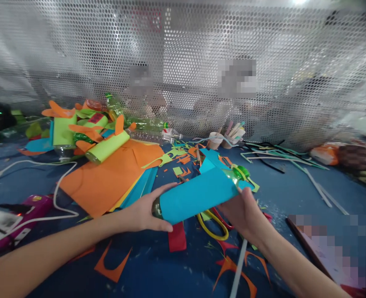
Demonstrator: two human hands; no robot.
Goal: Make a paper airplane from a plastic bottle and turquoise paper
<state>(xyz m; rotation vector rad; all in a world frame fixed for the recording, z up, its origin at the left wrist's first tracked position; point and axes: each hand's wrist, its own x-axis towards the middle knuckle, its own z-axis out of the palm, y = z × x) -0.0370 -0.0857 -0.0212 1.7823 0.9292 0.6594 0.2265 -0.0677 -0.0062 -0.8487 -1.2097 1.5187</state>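
Observation:
A plastic bottle wrapped in blue paper [198, 194] lies across both my hands above the table, tilted with its neck up to the right. My left hand [145, 211] grips the bottle's dark base end. Near the neck, my right hand [241, 211] holds it from below, thumb up by the shoulder; its other fingers are partly hidden. Beneath the bottle are yellow-handled scissors [214, 227] and a red piece of paper [177, 238]. More blue paper [212, 159] sits just behind the bottle.
Orange sheets [108, 178] and paper-wrapped bottles [108, 147] lie at left, beside a purple power strip [30, 215] with a white cable. Paper scraps litter the middle. Cups of pens [232, 138] stand by the perforated metal screen [183, 54]; strips [294, 157] lie right.

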